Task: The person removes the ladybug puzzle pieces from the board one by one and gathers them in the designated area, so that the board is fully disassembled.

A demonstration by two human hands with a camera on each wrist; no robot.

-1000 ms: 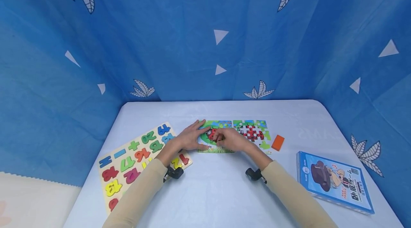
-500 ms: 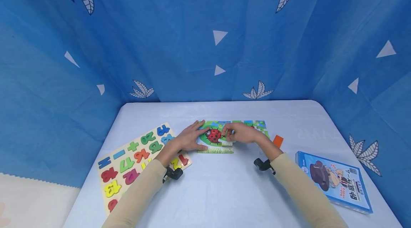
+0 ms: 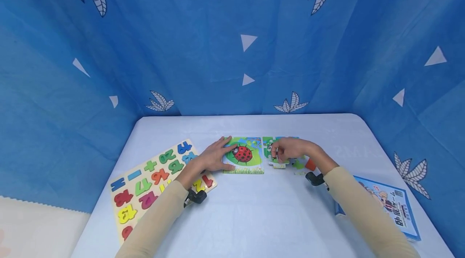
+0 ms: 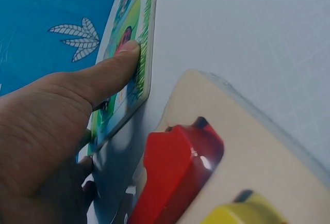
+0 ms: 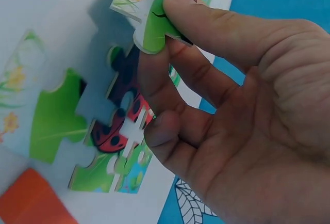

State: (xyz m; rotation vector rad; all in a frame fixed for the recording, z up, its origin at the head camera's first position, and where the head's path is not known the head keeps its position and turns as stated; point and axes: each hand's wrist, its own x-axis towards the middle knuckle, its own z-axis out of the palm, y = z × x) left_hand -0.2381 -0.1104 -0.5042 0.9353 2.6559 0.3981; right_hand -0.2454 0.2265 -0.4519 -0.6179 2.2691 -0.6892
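My left hand (image 3: 213, 156) rests with spread fingers on a square ladybug picture puzzle (image 3: 252, 168). In the left wrist view, its thumb lies across the ladybug puzzle (image 4: 145, 72) near the grass edge. My right hand (image 3: 292, 147) pinches a puzzle piece (image 5: 154, 25), green and white with grass and a small flower, between thumb and fingers. That hand is over a second group of ladybug puzzle pieces (image 5: 56, 123) to the right, partly spaced apart on the white table. The head view shows this group partly hidden by the right hand.
An orange block (image 3: 310, 164) lies right of the loose pieces. A wooden number board (image 4: 201, 97) with coloured numbers sits at the left, beneath the left forearm. A blue game box (image 3: 397, 199) is at the right, partly covered by the right sleeve. Blue cloth surrounds the table.
My right hand has moved rightward from the whole ladybug puzzle to the separate pieces, carrying the puzzle piece. My left hand has stayed in place.
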